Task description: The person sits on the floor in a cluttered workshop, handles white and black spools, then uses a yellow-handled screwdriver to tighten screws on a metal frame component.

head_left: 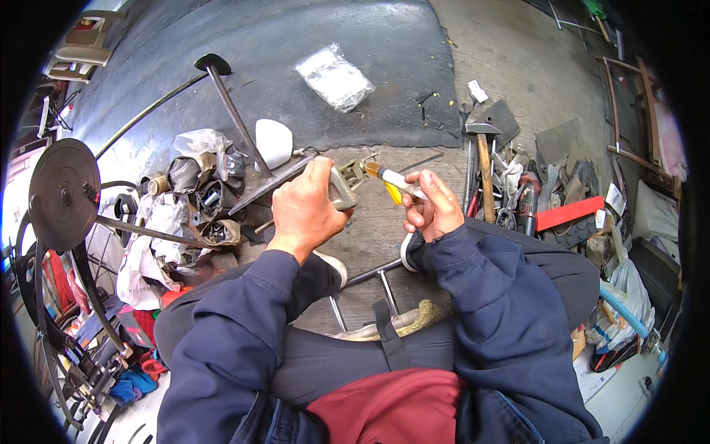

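My left hand (305, 211) is closed around a grey, box-shaped metal piece (342, 189). A small bracket-like metal part (356, 173) projects from its far right side. In my right hand (435, 206), a slim tool with a white body and brown tip (393, 178) is pinched between thumb and fingers; it looks like a small brush, but its exact kind is unclear. The brown tip points left, close to the bracket-like part; contact cannot be made out. A yellow piece (393, 193) shows just under the tool. Most of the metal piece is hidden by my left hand.
A metal frame (373, 275) lies between my feet. Opened bags of small parts (211, 196) and a stand with a round dark disc (65, 194) are left. Rightward lie a wooden-handled hammer (485, 177) and red strip (569, 214). A clear plastic packet (335, 78) lies ahead.
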`<state>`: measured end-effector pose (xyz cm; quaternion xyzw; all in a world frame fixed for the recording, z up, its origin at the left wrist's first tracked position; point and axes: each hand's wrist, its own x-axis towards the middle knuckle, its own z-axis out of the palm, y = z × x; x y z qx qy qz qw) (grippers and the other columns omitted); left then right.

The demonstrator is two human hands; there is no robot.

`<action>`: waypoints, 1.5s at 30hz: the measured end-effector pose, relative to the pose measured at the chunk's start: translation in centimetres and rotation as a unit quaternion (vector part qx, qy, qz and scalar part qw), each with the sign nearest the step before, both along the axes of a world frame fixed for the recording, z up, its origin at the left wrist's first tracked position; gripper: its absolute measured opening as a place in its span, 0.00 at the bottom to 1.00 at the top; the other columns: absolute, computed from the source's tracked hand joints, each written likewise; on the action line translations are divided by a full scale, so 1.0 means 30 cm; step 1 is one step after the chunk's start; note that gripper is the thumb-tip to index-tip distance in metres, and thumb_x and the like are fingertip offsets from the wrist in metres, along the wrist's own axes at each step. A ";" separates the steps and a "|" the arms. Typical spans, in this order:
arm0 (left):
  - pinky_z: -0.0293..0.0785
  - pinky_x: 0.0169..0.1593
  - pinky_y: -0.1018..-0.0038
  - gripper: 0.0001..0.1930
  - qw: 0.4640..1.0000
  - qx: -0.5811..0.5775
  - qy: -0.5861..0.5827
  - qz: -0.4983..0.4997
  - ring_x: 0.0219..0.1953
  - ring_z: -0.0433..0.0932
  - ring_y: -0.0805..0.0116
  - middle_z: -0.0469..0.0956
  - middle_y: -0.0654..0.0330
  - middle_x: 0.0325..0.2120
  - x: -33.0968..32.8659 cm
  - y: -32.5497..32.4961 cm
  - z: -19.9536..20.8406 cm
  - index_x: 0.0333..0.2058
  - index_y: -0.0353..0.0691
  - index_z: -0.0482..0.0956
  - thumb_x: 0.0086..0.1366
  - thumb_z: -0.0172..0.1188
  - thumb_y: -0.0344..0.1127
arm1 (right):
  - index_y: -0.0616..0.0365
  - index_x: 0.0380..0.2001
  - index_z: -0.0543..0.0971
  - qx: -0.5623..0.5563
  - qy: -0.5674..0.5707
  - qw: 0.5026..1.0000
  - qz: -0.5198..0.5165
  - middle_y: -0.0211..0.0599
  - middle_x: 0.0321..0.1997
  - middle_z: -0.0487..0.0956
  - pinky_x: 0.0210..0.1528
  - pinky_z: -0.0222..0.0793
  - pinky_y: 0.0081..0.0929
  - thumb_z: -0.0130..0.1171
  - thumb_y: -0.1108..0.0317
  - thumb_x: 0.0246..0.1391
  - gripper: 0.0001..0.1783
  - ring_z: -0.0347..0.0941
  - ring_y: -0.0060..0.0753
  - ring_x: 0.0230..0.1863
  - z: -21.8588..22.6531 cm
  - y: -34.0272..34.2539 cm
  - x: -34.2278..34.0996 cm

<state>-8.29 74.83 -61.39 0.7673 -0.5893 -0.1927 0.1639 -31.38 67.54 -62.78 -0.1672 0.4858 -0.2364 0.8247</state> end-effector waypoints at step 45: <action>0.77 0.34 0.60 0.29 0.999 -0.050 -0.008 -0.006 0.30 0.83 0.53 0.80 0.57 0.30 0.013 0.076 -0.014 0.46 0.41 0.77 0.47 0.80 0.43 | 0.56 0.46 0.79 -0.283 0.129 0.932 0.188 0.25 0.32 0.76 0.29 0.61 0.14 0.56 0.58 0.75 0.12 0.62 0.10 0.26 -0.055 0.138 0.054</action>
